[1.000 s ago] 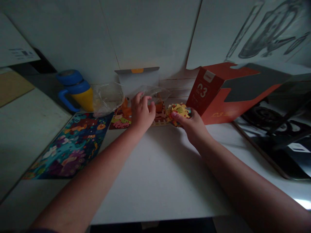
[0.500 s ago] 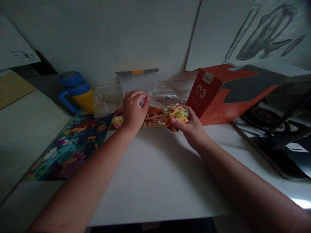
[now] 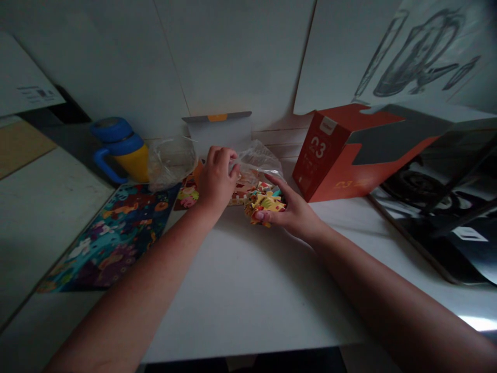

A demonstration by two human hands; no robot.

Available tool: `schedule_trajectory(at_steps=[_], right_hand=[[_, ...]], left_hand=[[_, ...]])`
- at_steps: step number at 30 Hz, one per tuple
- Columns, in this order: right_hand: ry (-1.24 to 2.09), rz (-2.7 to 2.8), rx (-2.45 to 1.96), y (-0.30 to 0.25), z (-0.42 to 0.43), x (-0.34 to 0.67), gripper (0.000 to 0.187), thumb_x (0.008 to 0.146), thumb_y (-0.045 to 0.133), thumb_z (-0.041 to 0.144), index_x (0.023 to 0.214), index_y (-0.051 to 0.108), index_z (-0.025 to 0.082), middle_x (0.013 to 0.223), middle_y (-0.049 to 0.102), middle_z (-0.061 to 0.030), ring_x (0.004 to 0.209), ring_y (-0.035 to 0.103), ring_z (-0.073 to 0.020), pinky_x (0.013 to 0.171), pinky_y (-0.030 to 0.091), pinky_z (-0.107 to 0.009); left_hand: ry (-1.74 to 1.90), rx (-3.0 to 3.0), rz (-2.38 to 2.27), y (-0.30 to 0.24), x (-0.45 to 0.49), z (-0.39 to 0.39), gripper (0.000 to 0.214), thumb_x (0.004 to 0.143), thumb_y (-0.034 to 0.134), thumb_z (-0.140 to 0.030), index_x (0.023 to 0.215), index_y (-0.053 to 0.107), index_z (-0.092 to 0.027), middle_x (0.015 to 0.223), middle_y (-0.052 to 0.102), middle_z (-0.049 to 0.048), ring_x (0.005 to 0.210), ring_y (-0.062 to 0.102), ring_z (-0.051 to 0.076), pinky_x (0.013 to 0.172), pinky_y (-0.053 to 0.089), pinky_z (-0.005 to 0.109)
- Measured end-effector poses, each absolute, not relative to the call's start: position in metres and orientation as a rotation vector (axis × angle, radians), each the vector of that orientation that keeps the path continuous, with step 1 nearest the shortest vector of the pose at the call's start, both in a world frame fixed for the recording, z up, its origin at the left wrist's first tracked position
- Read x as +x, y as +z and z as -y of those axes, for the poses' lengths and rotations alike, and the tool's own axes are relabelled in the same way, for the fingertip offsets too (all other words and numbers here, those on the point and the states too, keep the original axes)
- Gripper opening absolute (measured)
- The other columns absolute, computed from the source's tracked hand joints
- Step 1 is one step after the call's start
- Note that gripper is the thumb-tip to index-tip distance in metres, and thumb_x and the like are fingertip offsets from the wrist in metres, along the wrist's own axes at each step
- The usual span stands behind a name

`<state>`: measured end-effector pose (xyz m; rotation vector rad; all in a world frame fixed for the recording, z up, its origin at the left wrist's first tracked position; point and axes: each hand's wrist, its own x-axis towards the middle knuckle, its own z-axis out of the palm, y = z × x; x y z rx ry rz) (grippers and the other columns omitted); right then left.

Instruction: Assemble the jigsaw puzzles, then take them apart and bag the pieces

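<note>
A bunch of colourful jigsaw puzzle pieces (image 3: 267,202), mostly yellow, is gripped in my right hand (image 3: 298,213), thumb in front and fingers behind. The pieces are low over the white tabletop (image 3: 240,269), before an open illustrated box (image 3: 188,196) with its lid flap (image 3: 217,133) raised. My left hand (image 3: 217,180) is closed with fingers pinched on the edge of a clear plastic bag (image 3: 264,155). The bag spreads from these fingers toward the right, behind the puzzle pieces. Part of the box is hidden by my left hand.
On the left lies a colourful picture sheet (image 3: 116,235). Behind it stand a blue and yellow jug (image 3: 130,158) and another crumpled clear bag (image 3: 171,160). To the right are an orange carton (image 3: 330,160) and a black stove (image 3: 446,228).
My right hand has brought the puzzle pieces left and slightly lower, closer to my left hand. My left hand has shifted slightly, and the clear bag beside it has changed shape.
</note>
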<state>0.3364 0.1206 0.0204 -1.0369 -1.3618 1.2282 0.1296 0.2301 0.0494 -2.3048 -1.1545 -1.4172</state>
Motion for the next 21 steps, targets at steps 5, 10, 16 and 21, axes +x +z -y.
schedule_trajectory(at_steps=[5,10,16,21], right_hand=[[1.267,1.178,-1.000,0.020,-0.123,0.337,0.104,0.068,0.102,0.042,0.155,0.049,0.026,0.139,0.070,-0.0120,0.120,0.072,-0.0297,0.104,0.060,-0.044],[1.393,1.007,-0.789,0.021,-0.126,0.338,0.058,0.079,0.095,0.044,0.127,0.067,0.027,0.127,0.075,-0.0070,0.111,0.073,-0.0238,0.099,0.061,-0.038],[1.378,0.768,-0.769,0.022,-0.133,0.344,0.032,0.081,0.091,0.046,0.103,0.075,0.028,0.106,0.077,0.0012,0.095,0.071,-0.0161,0.082,0.062,-0.027],[1.310,0.767,-0.732,0.021,-0.139,0.346,0.035,0.097,0.075,0.055,0.119,0.073,0.028,0.118,0.075,-0.0013,0.101,0.069,-0.0165,0.085,0.062,-0.028]], left_hand=[[-1.385,-2.491,0.813,0.046,0.138,-0.221,0.014,0.099,0.068,-0.009,0.103,0.062,-0.021,0.098,0.071,0.0035,0.094,0.068,0.021,0.088,0.054,0.033],[-1.512,-2.506,0.620,0.054,0.146,-0.205,0.002,0.105,0.065,-0.018,0.105,0.065,-0.020,0.100,0.075,0.0054,0.099,0.069,0.021,0.093,0.055,0.035],[-1.406,-2.518,0.396,0.062,0.149,-0.190,0.004,0.105,0.067,-0.022,0.108,0.066,-0.020,0.104,0.075,0.0074,0.100,0.070,0.022,0.094,0.056,0.039],[-1.191,-2.552,0.254,0.054,0.163,-0.166,0.007,0.105,0.069,-0.025,0.105,0.069,-0.018,0.098,0.073,0.0073,0.091,0.068,0.022,0.087,0.058,0.038]])
